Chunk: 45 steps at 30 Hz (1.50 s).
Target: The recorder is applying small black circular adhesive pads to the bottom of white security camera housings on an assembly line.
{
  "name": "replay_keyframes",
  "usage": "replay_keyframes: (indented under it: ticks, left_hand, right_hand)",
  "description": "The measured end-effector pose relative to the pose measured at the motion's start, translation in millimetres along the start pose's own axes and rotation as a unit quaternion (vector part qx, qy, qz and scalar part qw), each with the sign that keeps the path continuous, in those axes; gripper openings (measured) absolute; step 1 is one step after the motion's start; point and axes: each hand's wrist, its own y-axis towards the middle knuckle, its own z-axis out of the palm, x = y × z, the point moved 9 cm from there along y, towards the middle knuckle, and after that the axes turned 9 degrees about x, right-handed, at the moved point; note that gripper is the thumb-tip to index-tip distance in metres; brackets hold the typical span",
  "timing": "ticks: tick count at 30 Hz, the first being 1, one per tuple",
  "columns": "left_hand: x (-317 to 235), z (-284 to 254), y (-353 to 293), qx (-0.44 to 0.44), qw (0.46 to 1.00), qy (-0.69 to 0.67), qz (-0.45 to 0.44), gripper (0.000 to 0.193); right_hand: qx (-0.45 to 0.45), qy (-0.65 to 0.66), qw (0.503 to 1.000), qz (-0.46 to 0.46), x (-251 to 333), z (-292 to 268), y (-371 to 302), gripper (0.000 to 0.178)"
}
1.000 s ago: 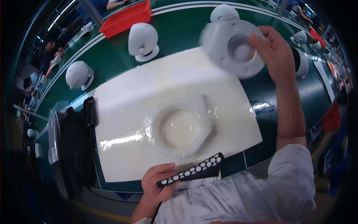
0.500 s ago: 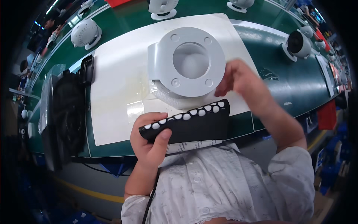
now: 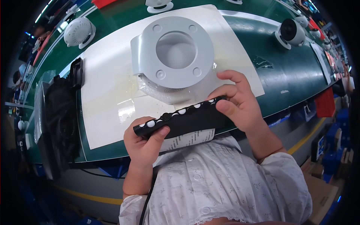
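Note:
My left hand (image 3: 144, 142) grips the left end of a folded black sheet (image 3: 187, 125), thumb in front. White round pads (image 3: 182, 111) run in a row along its bent top edge. At the right end, my right hand (image 3: 240, 103) pinches the sheet between thumb and a finger, the index finger raised. A paper strip with print (image 3: 187, 140) hangs below the sheet. Beyond my hands lies a white appliance (image 3: 137, 56) with its ring-shaped base (image 3: 204, 48) facing up. The ring has several round recesses around a central opening. Clear plastic film (image 3: 165, 94) is under it.
The appliance rests on a white board (image 3: 101, 93) on the green table (image 3: 258, 41). Black bagged items (image 3: 62, 116) and a black plastic part (image 3: 76, 73) stand left. Small fan-like white devices (image 3: 79, 32) stand farther back. A red bin (image 3: 324, 103) is at the right edge.
My right hand has come from beside the appliance's ring down to the right end of the black sheet and taken hold there. The sheet has tilted slightly. The whole view has shifted.

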Motion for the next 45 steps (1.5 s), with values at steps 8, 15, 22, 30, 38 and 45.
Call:
replay_keyframes:
  ticks: [8, 15, 22, 30, 38, 45]
  left_hand:
    - [-4.9, -3.2, -1.2, -0.009, 0.997, 0.07, 0.042, 0.015]
    - [-9.3, -0.9, -2.0, -0.003, 0.993, 0.104, 0.06, 0.016]
    - [-8.6, 0.3, -2.9, 0.006, 0.993, 0.107, 0.058, 0.016]
    - [-9.8, 3.0, -2.0, 0.022, 0.99, 0.122, 0.063, 0.016]
    - [-8.6, 4.5, 1.5, 0.017, 0.99, 0.142, 0.014, 0.019]
    - [-59.0, 31.0, 17.8, 0.053, 0.935, 0.262, 0.232, 0.03]
  right_hand:
    - [-0.012, -0.433, 0.874, -0.219, 46.0, 16.3, -4.3, 0.013]
    - [0.002, -0.471, 0.85, -0.235, 38.8, 29.4, -3.4, 0.036]
    - [-0.018, -0.422, 0.874, -0.239, 48.7, 33.5, 4.9, 0.041]
    - [0.043, -0.352, 0.899, -0.257, 48.2, 44.1, -1.5, 0.041]
    - [0.107, -0.35, 0.9, -0.237, 51.9, 54.8, 4.0, 0.088]
    - [-0.043, -0.159, 0.97, -0.177, 99.3, 0.3, 85.6, 0.073]
